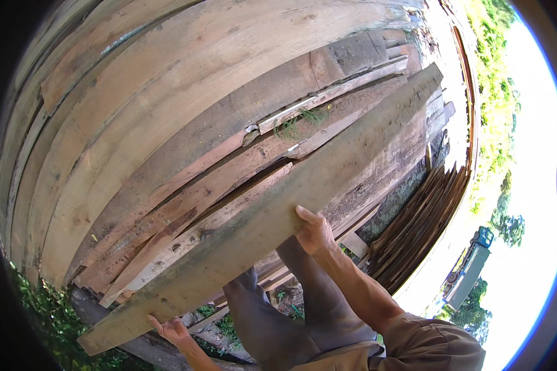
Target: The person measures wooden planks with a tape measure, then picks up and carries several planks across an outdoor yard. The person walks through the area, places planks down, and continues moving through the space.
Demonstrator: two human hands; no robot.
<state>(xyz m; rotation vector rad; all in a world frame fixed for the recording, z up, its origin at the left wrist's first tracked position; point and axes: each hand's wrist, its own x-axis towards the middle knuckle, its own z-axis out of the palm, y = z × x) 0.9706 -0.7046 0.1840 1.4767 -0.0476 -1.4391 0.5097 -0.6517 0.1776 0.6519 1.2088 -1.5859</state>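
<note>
A long, weathered wooden plank [260,207] runs slantwise from the lower left up to the far right. Both my hands grip its near edge. My right hand [315,232] is closed on it around the middle, the thumb on top and the other fingers hidden beneath. Towards the plank's lower left end, my left hand [170,329] pinches the same edge, thumb over the upper face. Under and beyond the plank lie more stacked boards [185,247], rough and brownish, with gaps between some of them.
Wide pale boards [167,105] fill the far left. Green sprigs [302,123] lie on the stack. A heap of thin dark wood strips [421,229] is at the right. A truck [468,266] stands beyond. Leafy plants [49,315] grow at the lower left.
</note>
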